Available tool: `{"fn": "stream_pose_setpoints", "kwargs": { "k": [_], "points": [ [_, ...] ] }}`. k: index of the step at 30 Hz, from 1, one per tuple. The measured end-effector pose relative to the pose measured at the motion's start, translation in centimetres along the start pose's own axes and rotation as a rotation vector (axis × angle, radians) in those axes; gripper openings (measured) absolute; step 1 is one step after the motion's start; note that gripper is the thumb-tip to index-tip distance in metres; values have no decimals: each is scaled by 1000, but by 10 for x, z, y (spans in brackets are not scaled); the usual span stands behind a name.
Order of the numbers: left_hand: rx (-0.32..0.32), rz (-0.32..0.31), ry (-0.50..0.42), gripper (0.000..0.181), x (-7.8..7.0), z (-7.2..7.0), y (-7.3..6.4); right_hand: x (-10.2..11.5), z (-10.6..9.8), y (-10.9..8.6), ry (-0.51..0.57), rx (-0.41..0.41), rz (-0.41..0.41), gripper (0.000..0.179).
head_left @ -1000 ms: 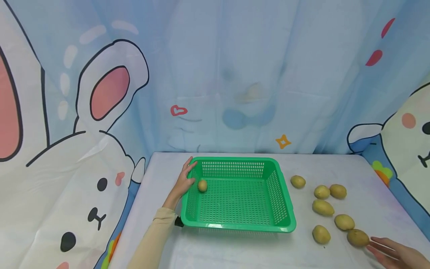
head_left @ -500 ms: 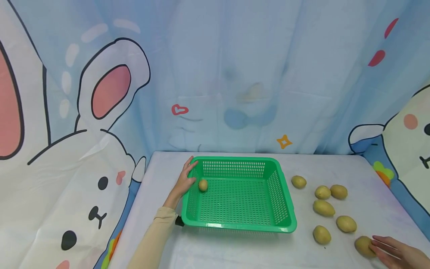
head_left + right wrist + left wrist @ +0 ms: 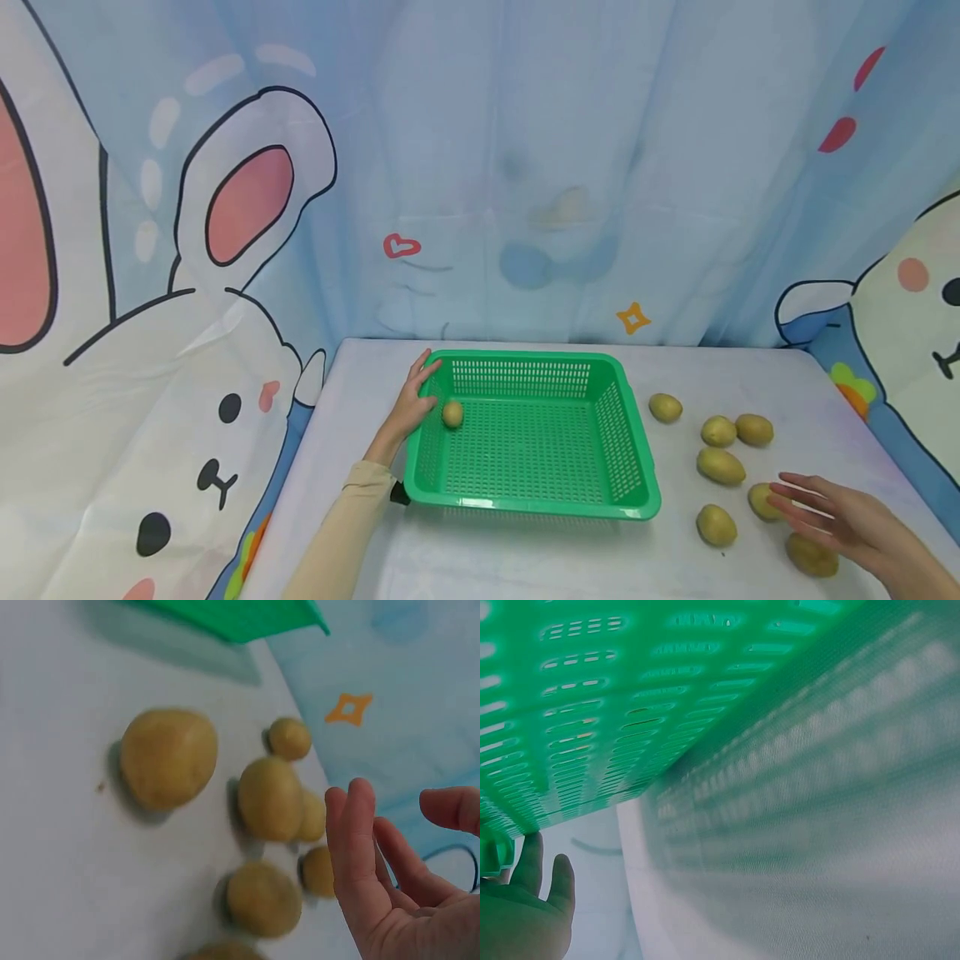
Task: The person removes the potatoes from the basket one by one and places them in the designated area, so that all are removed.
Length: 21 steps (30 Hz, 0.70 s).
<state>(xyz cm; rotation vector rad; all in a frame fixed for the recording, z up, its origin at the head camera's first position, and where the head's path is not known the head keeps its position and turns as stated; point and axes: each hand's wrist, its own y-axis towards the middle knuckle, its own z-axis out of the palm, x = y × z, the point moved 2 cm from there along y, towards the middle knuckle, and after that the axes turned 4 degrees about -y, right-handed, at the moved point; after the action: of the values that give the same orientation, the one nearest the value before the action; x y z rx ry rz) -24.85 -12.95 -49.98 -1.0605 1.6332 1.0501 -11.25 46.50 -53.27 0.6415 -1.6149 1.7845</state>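
My left hand holds the left rim of a green plastic basket, thumb and a finger over the edge. In the left wrist view, other fingers stand against the outside of the slotted wall. One potato lies inside near the basket's left side. My right hand hovers with spread, loosely bent fingers and nothing held. It partly covers a potato; a darker potato lies just below it. In the right wrist view, the thumb stands apart from the fingers.
Right of the basket lie several more potatoes: one near the rim, a pair side by side, an oblong potato and a potato nearer the front. A printed blue curtain hangs behind the white-covered table.
My right hand drew the darker potato a little toward the front right, then let it go and moved up and left over the neighbouring potato. The left hand and basket stayed put.
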Motion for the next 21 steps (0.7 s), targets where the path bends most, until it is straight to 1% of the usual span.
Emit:
{"fn": "stream_pose_setpoints", "kwargs": {
  "k": [2,4,6,9,12,14,16,19,21],
  "points": [
    [-3,0,2,69,0,0,0,11,17,0,61,47,-15,38],
    [-5,1,4,69,0,0,-1,22,37,0,82,103,-45,24],
    [-7,1,5,69,-1,0,-1,34,59,0,79,139,-79,21],
    [-7,-2,5,70,-1,1,-2,50,92,4,47,210,-150,16],
    [-5,1,9,70,-1,1,-2,64,122,9,-34,259,-236,39],
    [-4,6,15,70,-1,0,-1,73,140,13,-93,268,-293,57],
    [-1,9,21,69,0,0,-1,79,156,17,-153,269,-340,71],
    [2,7,18,69,1,0,0,87,179,25,-219,281,-382,73],
    [-2,8,11,69,1,0,0,91,192,30,-238,299,-397,72]
  ]
}}
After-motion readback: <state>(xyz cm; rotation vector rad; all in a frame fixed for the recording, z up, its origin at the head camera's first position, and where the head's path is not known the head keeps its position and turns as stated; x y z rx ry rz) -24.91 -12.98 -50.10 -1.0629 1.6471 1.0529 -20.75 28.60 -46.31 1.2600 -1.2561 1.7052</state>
